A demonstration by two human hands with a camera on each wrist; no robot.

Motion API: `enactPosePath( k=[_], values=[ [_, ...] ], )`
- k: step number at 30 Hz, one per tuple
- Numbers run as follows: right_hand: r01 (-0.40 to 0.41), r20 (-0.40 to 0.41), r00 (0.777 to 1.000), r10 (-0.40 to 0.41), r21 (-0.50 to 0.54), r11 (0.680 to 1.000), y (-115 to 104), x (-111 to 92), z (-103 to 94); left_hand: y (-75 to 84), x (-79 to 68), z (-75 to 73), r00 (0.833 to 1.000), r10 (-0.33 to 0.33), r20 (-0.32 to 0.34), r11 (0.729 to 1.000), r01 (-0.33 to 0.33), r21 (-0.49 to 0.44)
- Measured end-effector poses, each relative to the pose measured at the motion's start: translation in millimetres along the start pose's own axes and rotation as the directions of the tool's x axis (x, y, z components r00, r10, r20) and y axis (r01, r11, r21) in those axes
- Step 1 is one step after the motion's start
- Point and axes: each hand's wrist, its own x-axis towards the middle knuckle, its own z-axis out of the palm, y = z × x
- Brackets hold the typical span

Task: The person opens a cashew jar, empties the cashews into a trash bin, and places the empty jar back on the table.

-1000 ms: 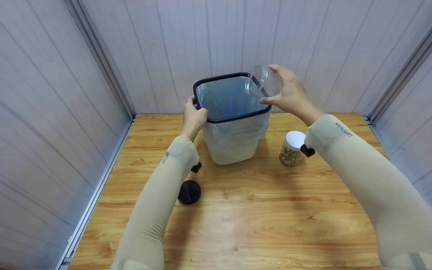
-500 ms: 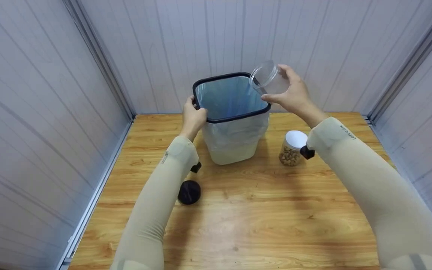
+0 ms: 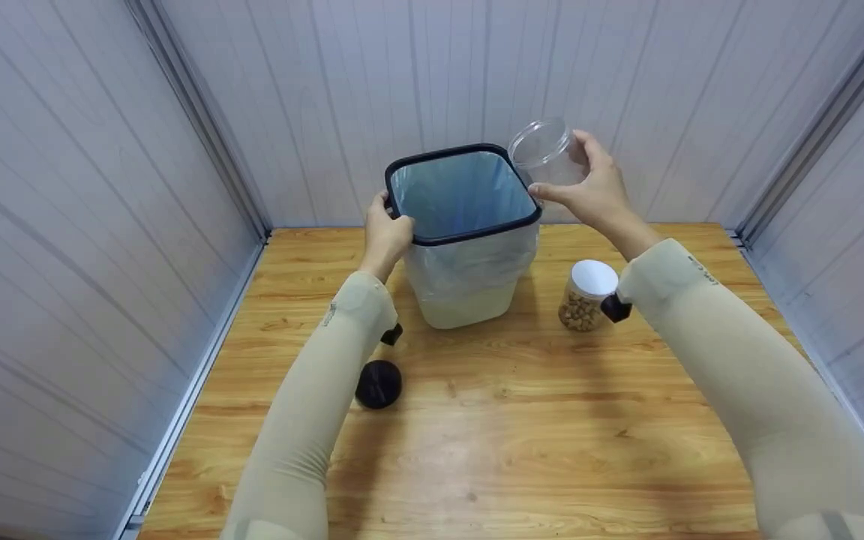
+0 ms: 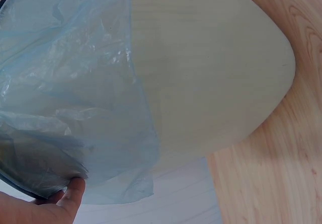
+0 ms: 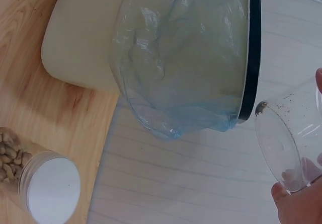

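A pale trash bin (image 3: 469, 306) stands on the table, lined with a thin bluish plastic bag (image 3: 469, 266) folded out under its black rim (image 3: 477, 234). My left hand (image 3: 388, 238) grips the rim's left front corner, thumb on top; in the left wrist view its fingers (image 4: 75, 191) pinch rim and bag. My right hand (image 3: 598, 191) holds a clear plastic jar (image 3: 552, 159) without a lid, thumb and fingers around its sides. The jar is at the bin's upper right corner, its mouth tilted up toward the left. Small brown specks cling near the jar's mouth (image 5: 274, 133).
To the right of the bin stands a clear jar of nuts (image 3: 580, 309) with a white lid (image 3: 594, 278). A round black lid (image 3: 379, 385) lies by my left forearm. Pale panelled walls (image 3: 327, 90) enclose the wooden table (image 3: 522, 435) at the back and sides.
My right hand has drawn the jar rightward from over the bin's opening and turned its mouth from sideways to more upward. The left hand keeps its grip on the rim.
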Motion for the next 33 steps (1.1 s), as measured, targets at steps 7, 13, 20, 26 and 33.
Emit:
enactPosePath(
  k=[7,13,20,26,33],
  values=[
    [-0.011,-0.017,1.000,0.012,0.031,0.999,3.0,-1.2,-1.9,1.0,-1.2,0.7,1.000,-0.013,0.001,1.000,0.013,0.010],
    [-0.012,-0.034,0.999,0.014,0.045,0.999,6.7,-2.1,-3.1,1.4,-1.2,0.0,1.000,-0.022,-0.005,1.000,0.022,0.011],
    [-0.018,-0.040,0.999,0.020,0.049,0.999,10.0,-4.0,-4.9,1.7,-1.0,0.2,1.000,-0.025,-0.006,0.999,0.025,0.022],
    [-0.014,-0.056,0.998,0.018,0.067,0.998,14.5,-5.7,-7.5,1.7,-1.7,0.5,1.000,0.003,-0.002,1.000,-0.003,0.018],
    [-0.043,-0.062,0.997,0.048,0.084,0.996,21.9,-10.8,-12.8,1.3,-1.5,2.4,1.000,0.012,0.001,1.000,-0.012,0.014]
  ],
)
